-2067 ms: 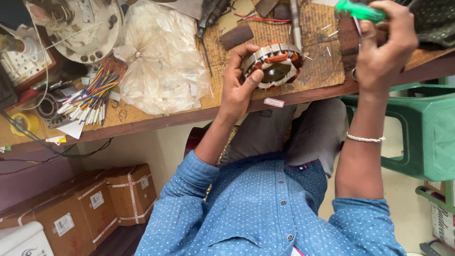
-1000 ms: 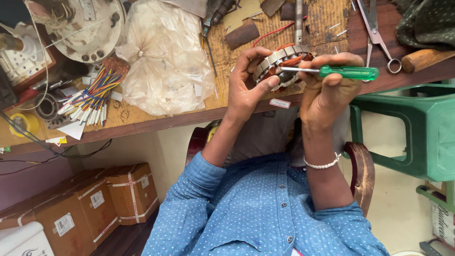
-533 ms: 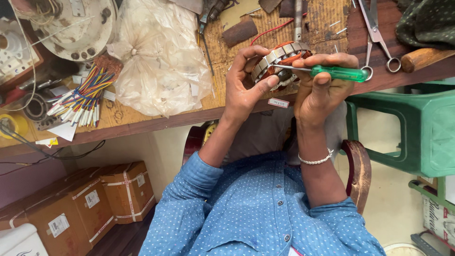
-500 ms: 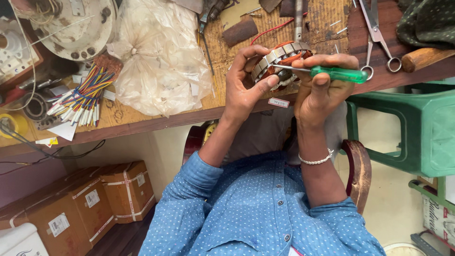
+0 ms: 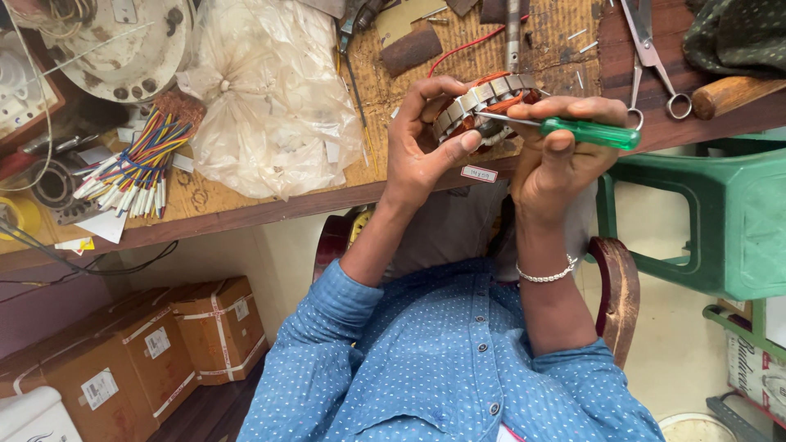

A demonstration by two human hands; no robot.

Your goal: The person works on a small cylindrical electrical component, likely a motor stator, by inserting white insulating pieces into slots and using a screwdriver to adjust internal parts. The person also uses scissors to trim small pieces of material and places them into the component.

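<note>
Since two seconds ago the right hand [image 5: 557,155] has come down from a raised position beside the work and brought the green-handled screwdriver [image 5: 585,131] across to the motor stator [image 5: 483,102]; over the last half second the pose has hardly shifted. That suggests the tool is now engaged with the winding rather than merely being carried. The right grip is closed around the green handle, with the shaft running from it toward the left grip and its tip at the stator's rim. The left hand [image 5: 422,143] holds the stator tilted at the tabletop [image 5: 246,205] edge, thumb under and fingers curled over the top. Scissors [image 5: 651,57] lie just beyond the right grip; a crumpled plastic bag [image 5: 270,98] sits well off from the left grip, on its outer side.
</note>
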